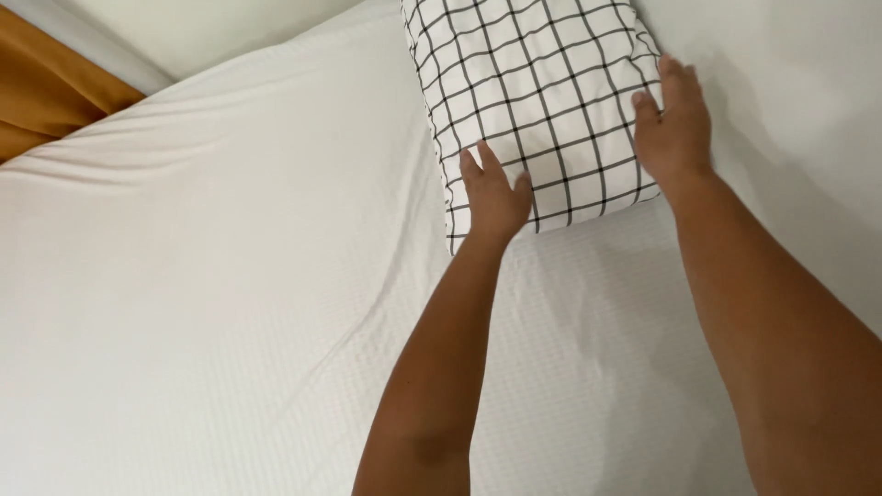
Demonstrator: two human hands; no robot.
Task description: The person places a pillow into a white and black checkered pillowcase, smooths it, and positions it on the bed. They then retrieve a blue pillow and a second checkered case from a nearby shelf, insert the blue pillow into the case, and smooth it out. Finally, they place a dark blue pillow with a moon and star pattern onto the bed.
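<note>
A white pillow with a black grid pattern lies on a white bed sheet near the top of the view. My left hand rests flat on the pillow's near edge, fingers spread. At the pillow's right side, my right hand lies palm down against its edge, fingers extended. Neither hand grips anything.
The white sheet shows a few creases running diagonally. A mustard-brown curtain or fabric hangs at the upper left beyond the mattress edge. A pale wall or headboard fills the upper right.
</note>
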